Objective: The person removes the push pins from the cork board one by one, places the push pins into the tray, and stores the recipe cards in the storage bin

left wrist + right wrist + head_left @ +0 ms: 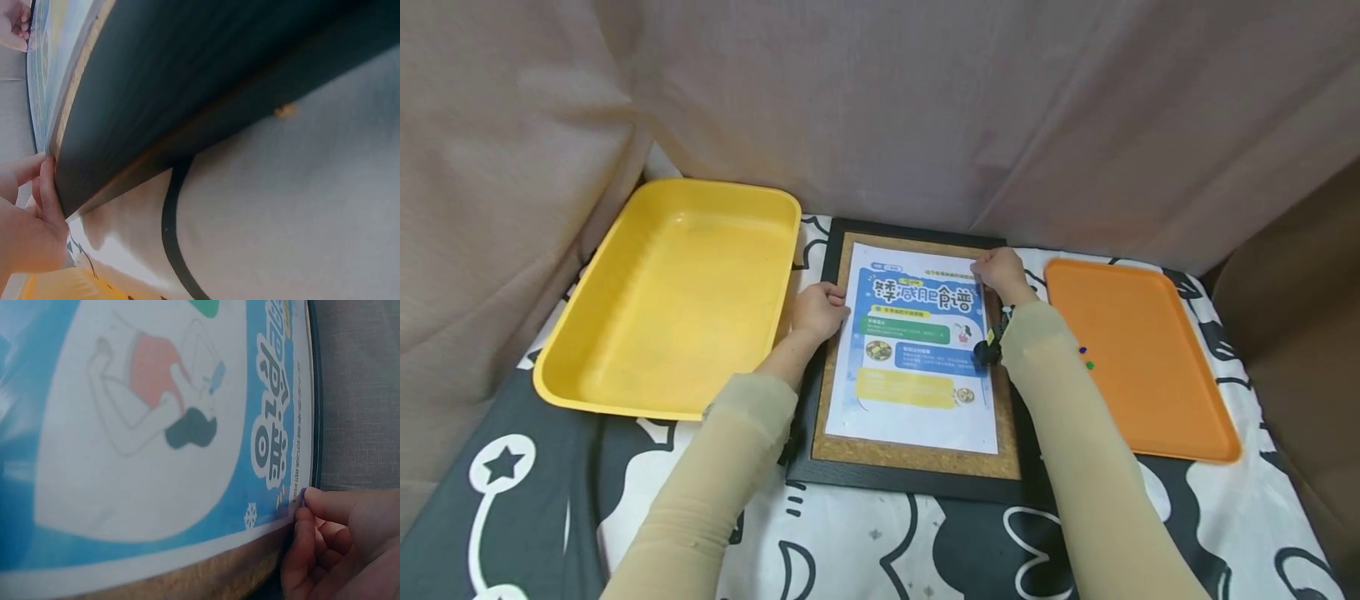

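Note:
A printed paper sheet (pixel 917 421) with blue, green and yellow panels lies on a cork board (pixel 880 452) in a black frame (pixel 887 477). At the sheet's upper right corner, my right hand (pixel 1004 275) pinches a small purple pushpin (pixel 303 498) between thumb and finger. The pin's tip is hidden. My left hand (pixel 820 311) is at the board's left side, its fingertips touching the edge of the sheet and cork. In the left wrist view, one finger (pixel 51 194) lies against the black frame.
A deep yellow tray (pixel 662 308) stands left of the board. To the right lies an orange tray (pixel 1157 358) with a small blue piece (pixel 1082 350) and a green piece (pixel 1090 365) on it. A patterned cloth (pixel 850 533) covers the table, and a grey-brown curtain (pixel 887 108) hangs behind.

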### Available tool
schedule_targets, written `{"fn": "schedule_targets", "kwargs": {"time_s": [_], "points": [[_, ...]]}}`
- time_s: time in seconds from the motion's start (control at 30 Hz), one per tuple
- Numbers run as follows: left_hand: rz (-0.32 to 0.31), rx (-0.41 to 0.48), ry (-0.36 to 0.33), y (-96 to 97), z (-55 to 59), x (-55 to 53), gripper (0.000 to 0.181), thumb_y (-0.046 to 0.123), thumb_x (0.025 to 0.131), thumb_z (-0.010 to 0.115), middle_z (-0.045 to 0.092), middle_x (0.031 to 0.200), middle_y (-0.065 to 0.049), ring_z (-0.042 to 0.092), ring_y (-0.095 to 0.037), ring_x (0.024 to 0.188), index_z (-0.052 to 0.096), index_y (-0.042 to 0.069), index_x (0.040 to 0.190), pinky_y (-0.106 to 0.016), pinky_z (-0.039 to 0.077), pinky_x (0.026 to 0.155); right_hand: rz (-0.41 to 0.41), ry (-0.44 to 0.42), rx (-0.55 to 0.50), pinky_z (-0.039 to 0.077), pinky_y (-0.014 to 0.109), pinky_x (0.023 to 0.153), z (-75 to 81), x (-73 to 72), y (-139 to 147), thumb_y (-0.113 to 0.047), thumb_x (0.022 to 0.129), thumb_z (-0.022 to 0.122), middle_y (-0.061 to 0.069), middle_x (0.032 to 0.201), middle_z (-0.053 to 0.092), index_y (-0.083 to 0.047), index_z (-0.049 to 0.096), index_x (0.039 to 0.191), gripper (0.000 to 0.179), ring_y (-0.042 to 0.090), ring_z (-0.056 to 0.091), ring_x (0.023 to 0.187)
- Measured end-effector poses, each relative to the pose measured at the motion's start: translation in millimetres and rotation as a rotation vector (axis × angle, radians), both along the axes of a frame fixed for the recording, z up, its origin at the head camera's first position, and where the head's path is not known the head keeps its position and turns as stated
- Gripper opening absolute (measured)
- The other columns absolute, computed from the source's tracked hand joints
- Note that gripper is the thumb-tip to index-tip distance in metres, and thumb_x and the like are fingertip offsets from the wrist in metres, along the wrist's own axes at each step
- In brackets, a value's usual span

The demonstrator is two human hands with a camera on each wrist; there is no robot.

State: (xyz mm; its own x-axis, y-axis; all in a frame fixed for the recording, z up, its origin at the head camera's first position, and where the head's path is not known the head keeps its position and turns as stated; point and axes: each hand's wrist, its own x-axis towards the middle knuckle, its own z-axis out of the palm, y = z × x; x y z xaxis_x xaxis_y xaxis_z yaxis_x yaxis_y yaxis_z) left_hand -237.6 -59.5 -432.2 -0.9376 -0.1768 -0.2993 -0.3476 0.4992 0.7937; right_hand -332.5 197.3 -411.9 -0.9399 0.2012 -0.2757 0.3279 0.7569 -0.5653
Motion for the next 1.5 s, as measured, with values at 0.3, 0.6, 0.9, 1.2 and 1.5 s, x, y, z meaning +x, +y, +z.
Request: {"fn": "schedule_targets", "kwargs": {"time_s": [0.3, 0.6, 0.9, 1.2, 1.5], "points": [[-0.001, 0.009, -0.016, -0.6, -0.4, 1.3, 0.026, 0.011, 0.089, 0.061, 0.063, 0.105, -0.01, 0.061, -0.021, 0.093, 0.06, 0.006, 0.115, -0.03, 0.054, 0.081, -0.019, -0.046, -0.014, 0.046, 0.024, 0.07, -1.8, -1.1, 0, -0.015, 0.096, 0.049, 0.013, 0.108, 0.055, 0.003, 0.057, 0.109, 0.024, 0.021, 0.053, 0.091], [-0.009, 0.0, -0.018, -0.1, 0.3, -0.2, 0.027, 0.012, 0.09, 0.061, 0.063, 0.105, -0.009, 0.061, -0.021, 0.094, 0.059, 0.006, 0.116, -0.03, 0.054, 0.082, 0.03, -0.186, -0.026, 0.041, 0.034, 0.083, -1.4, -7.0, 5, -0.022, 0.095, 0.052, 0.013, 0.107, 0.053, 0.0, 0.052, 0.116, 0.03, 0.025, 0.049, 0.094], [-0.019, -0.005, -0.03, -3.1, -5.3, -3.7, 0.026, 0.012, 0.09, 0.06, 0.063, 0.106, -0.01, 0.06, -0.022, 0.095, 0.059, 0.005, 0.116, -0.03, 0.053, 0.084, 0.095, -0.182, -0.127, 0.044, 0.024, 0.07, -2.4, 2.6, 7, -0.019, 0.094, 0.053, 0.005, 0.086, 0.052, 0.002, 0.056, 0.11, 0.026, 0.018, 0.05, 0.083], [-0.024, -0.014, -0.025, -9.7, -9.9, -8.5, 0.026, 0.012, 0.09, 0.059, 0.062, 0.107, -0.01, 0.06, -0.022, 0.096, 0.059, 0.005, 0.115, -0.031, 0.053, 0.085, 0.14, -0.189, -0.265, 0.047, 0.016, 0.066, 2.4, 24.0, 21, -0.019, 0.098, 0.045, 0.004, 0.089, 0.051, 0.007, 0.052, 0.119, 0.034, 0.01, 0.049, 0.075], [-0.022, -0.006, -0.046, -9.5, -8.1, -6.9, 0.026, 0.012, 0.091, 0.058, 0.062, 0.109, -0.011, 0.06, -0.023, 0.097, 0.058, 0.006, 0.117, -0.033, 0.053, 0.087, 0.224, -0.217, -0.316, 0.048, 0.018, 0.075, 16.7, 54.3, 49, -0.02, 0.1, 0.041, 0.007, 0.097, 0.049, 0.011, 0.042, 0.128, 0.042, 0.014, 0.049, 0.085]]}}
